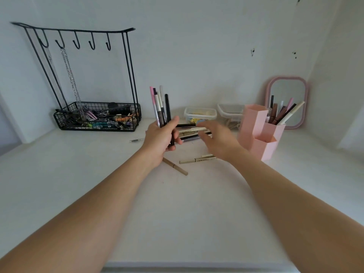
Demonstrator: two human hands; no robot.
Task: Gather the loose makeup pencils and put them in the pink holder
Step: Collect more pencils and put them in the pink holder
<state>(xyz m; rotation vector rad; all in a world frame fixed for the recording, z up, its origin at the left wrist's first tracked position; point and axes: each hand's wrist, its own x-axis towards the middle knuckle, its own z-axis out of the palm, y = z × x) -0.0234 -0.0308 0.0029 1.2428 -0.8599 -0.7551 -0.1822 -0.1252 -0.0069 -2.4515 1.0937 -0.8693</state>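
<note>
My left hand (160, 137) holds an upright bunch of makeup pencils (160, 107), pink, white, brown and black. My right hand (217, 139) hovers blurred, fingers spread, over a pile of loose pencils (190, 133) lying on the white table; it grips nothing that I can see. Two beige pencils lie nearer me, one (176, 167) below my left hand and one (197, 160) under my right wrist. The pink holder (256, 133), made of hexagonal tubes, stands to the right with several pencils (283, 113) sticking out of its rear tube.
A black wire rack (98, 117) with hooks, chains and a basket of clips stands at the back left. A small brush wand (135, 140) lies near it. Two clear plastic boxes (200, 114) (230, 111) sit behind the pile. A pink-framed mirror (286, 103) leans on the wall.
</note>
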